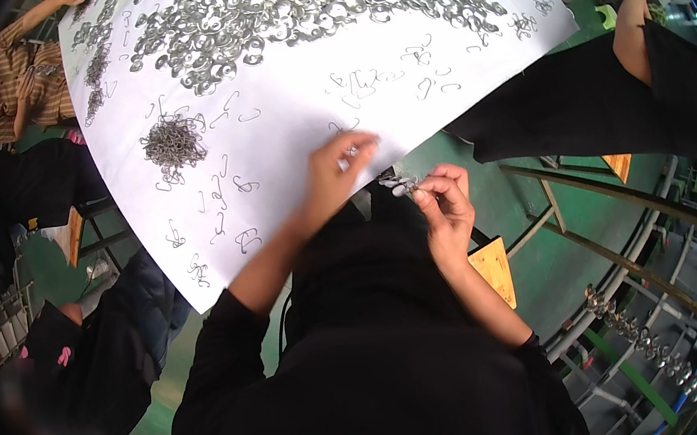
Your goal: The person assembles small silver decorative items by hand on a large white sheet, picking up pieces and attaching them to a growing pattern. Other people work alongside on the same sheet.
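Observation:
My left hand (336, 170) rests on the near edge of a white table (288, 138), its fingertips pinched on a small metal ring. My right hand (443, 200) hovers just off the table edge and grips a short stack of shiny metal pieces (397, 183). A big heap of silver metal rings (298, 4) covers the far side of the table. A smaller tangled pile of wire hooks (173, 141) lies to the left, and single hooks (237, 183) are scattered between it and my hands.
Other people sit around the table: one in a striped shirt (19, 83) at far left, one in black (26, 181) below, and an arm (631, 18) at right. A metal rack with hanging parts (636, 331) stands at lower right on a green floor.

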Motion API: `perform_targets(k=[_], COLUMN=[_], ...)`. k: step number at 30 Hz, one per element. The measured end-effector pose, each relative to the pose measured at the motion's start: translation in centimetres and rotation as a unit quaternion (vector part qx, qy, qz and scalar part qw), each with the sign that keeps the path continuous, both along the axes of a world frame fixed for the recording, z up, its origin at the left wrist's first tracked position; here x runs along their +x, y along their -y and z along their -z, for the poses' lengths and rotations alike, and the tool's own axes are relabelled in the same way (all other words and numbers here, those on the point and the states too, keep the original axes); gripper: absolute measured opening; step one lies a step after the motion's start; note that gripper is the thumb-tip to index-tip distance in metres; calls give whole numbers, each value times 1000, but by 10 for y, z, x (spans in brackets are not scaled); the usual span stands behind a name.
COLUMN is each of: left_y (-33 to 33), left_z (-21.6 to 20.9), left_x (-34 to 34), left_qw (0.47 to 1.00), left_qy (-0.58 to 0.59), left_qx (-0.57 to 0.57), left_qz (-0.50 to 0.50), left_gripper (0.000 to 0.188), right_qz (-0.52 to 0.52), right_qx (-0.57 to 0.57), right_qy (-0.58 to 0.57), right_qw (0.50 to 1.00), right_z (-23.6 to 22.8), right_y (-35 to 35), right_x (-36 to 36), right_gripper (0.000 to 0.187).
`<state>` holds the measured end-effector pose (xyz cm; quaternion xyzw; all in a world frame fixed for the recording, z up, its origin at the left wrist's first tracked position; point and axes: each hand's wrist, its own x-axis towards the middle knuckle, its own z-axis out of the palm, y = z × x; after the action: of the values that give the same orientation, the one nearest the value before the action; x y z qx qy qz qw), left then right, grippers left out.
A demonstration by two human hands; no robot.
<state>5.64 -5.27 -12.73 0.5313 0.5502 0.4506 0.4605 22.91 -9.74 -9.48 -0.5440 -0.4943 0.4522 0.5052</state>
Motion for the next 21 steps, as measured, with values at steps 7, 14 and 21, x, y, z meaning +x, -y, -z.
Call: perform_targets(k=[7, 14, 21], left_y=[-147, -204, -197], left_z=[72, 65, 61], left_x=[-61, -46, -72], left_qw=[903, 817, 837], left_qy=[-378, -568, -542], left_qx=[150, 80, -8], left_qz=[-137, -63, -68], left_gripper=[22, 46, 23], right_qz=[-39, -65, -73], right_qx=[-1, 7, 2], right_qy=[19, 49, 49], right_qw=[999, 997, 996], right_z=[-2, -7, -5], right_y=[-7, -13, -17], right_x=[8, 6, 3], right_gripper=[7, 8, 8])
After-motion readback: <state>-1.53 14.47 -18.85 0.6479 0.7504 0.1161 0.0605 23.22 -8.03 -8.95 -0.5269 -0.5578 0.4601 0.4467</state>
